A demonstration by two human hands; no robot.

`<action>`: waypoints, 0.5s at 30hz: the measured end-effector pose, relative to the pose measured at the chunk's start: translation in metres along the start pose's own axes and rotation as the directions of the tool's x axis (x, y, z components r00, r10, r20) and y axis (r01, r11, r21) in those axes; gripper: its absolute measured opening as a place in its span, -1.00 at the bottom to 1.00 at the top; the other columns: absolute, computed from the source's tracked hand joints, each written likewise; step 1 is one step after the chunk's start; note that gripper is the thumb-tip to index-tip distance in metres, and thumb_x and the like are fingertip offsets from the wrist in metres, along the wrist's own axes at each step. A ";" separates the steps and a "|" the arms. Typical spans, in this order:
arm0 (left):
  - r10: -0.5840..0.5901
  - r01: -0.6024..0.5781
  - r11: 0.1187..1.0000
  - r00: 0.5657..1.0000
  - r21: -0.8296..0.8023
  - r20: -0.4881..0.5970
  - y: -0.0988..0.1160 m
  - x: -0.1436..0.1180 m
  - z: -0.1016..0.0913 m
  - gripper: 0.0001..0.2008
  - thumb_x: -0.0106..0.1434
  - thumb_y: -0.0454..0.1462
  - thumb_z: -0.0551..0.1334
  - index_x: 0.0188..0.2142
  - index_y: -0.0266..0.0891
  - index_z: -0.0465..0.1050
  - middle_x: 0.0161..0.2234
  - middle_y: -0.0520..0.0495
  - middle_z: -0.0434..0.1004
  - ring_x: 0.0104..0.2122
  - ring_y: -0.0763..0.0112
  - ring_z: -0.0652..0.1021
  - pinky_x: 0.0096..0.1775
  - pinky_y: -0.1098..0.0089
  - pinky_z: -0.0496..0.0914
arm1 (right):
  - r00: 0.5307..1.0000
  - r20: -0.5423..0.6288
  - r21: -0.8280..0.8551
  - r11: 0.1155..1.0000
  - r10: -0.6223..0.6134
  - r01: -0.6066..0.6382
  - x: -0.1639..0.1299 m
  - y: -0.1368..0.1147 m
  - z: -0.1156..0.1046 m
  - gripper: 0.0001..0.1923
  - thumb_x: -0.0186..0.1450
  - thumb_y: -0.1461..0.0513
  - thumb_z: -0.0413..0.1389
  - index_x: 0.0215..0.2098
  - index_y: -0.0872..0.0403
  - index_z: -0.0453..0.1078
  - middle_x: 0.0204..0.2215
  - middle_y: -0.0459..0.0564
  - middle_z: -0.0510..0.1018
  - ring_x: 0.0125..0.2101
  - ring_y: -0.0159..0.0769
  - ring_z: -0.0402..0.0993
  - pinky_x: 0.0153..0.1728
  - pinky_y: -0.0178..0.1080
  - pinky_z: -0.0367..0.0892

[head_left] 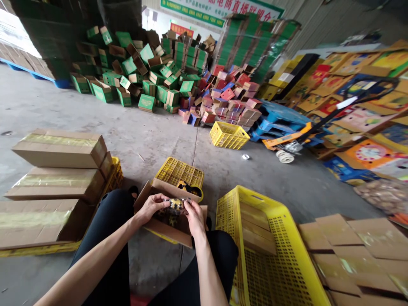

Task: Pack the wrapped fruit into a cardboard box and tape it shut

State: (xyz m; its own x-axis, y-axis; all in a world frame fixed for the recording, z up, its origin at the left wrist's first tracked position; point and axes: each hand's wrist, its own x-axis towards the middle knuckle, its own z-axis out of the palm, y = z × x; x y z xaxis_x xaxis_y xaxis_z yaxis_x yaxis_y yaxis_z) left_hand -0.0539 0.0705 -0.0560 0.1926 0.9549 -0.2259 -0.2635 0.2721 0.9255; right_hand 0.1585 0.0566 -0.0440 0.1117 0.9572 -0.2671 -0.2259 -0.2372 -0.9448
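Between my fingertips, over an open cardboard box (199, 212), is a small yellow-and-black packet (176, 204) in shiny clear wrap. My left hand (153, 208) pinches its left end, and my right hand (195, 214) pinches the right end. Small yellowish items (172, 220) show inside the box, partly hidden by my hands; I cannot make out their kind. Just beyond the box, a black-and-yellow object (191, 188) rests on an upturned yellow crate (180, 171).
Taped cartons (57, 148) are stacked at my left. A large yellow crate (287, 238) with flat cardboard stands at my right, beside more cartons (360, 242). Farther off are a yellow basket (229, 135), a pallet jack (290, 142) and heaps of green boxes (146, 102).
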 end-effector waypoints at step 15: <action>-0.376 0.399 0.899 0.914 -0.182 0.149 -0.009 0.003 -0.001 -0.26 0.20 0.30 0.37 0.08 -0.22 0.59 -0.05 -0.29 0.71 -0.06 0.00 0.67 -0.05 0.15 0.55 | 0.996 -0.037 -0.059 0.996 -0.075 0.073 0.003 0.004 -0.003 -0.50 0.13 -0.11 0.40 -0.11 0.02 0.64 -0.10 0.04 0.75 -0.07 -0.07 0.66 -0.03 -0.14 0.51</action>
State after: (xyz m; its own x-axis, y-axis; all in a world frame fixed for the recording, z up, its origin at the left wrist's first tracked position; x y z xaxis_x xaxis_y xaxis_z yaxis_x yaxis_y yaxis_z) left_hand -0.0521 0.0707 -0.0650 0.4162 0.7530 -0.5096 -0.3316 0.6476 0.6861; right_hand 0.1603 0.0575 -0.0494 0.1642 0.9654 -0.2024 -0.1595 -0.1764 -0.9713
